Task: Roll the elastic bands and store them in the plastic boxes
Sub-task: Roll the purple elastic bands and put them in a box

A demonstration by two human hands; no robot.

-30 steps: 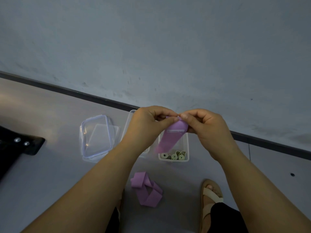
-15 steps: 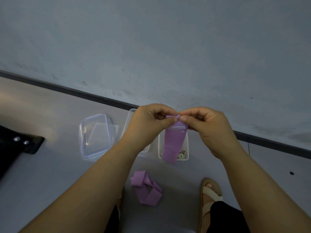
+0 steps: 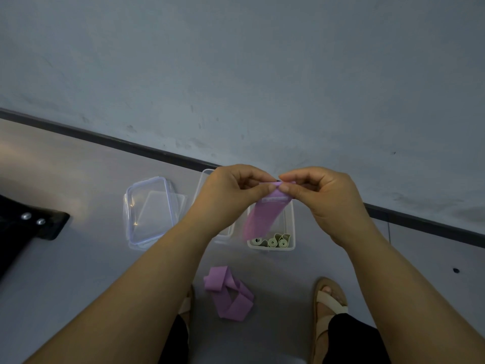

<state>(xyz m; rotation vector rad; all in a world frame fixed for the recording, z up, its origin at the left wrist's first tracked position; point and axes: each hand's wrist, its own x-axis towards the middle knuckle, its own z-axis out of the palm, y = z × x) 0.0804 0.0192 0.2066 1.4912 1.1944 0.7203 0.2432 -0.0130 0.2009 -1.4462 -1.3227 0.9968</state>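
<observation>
My left hand (image 3: 231,195) and right hand (image 3: 325,200) pinch the top edge of the purple band (image 3: 265,219); it hangs above the box (image 3: 290,232) holding green rolls (image 3: 273,241)

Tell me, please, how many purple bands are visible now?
2. One purple band hangs pinched between left hand and right hand; the other band lies folded on the floor, nearer the person. Its folds may hide more.
</observation>
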